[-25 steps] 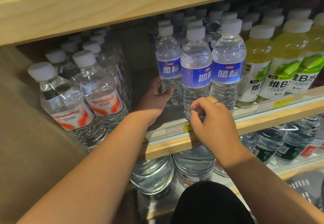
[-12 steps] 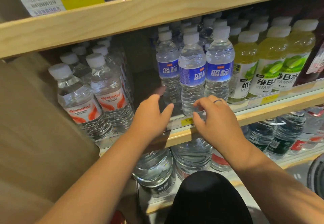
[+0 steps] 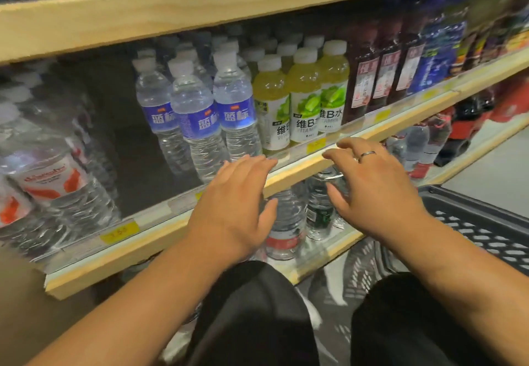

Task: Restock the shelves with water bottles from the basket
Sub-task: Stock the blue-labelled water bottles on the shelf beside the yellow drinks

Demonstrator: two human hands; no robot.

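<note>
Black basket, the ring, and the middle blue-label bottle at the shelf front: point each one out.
Black basket (image 3: 469,205): head view, on its top rim.
Ring (image 3: 367,154): head view, on the silver band.
Middle blue-label bottle (image 3: 197,121): head view, on its blue label.

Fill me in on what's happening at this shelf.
A person is restocking bottled water. The left hand and right hand hover empty, fingers loosely spread, in front of the wooden shelf edge. Three blue-label water bottles stand at the shelf front beside yellow vitamin drinks. The black basket sits lower right, contents out of view.
</note>
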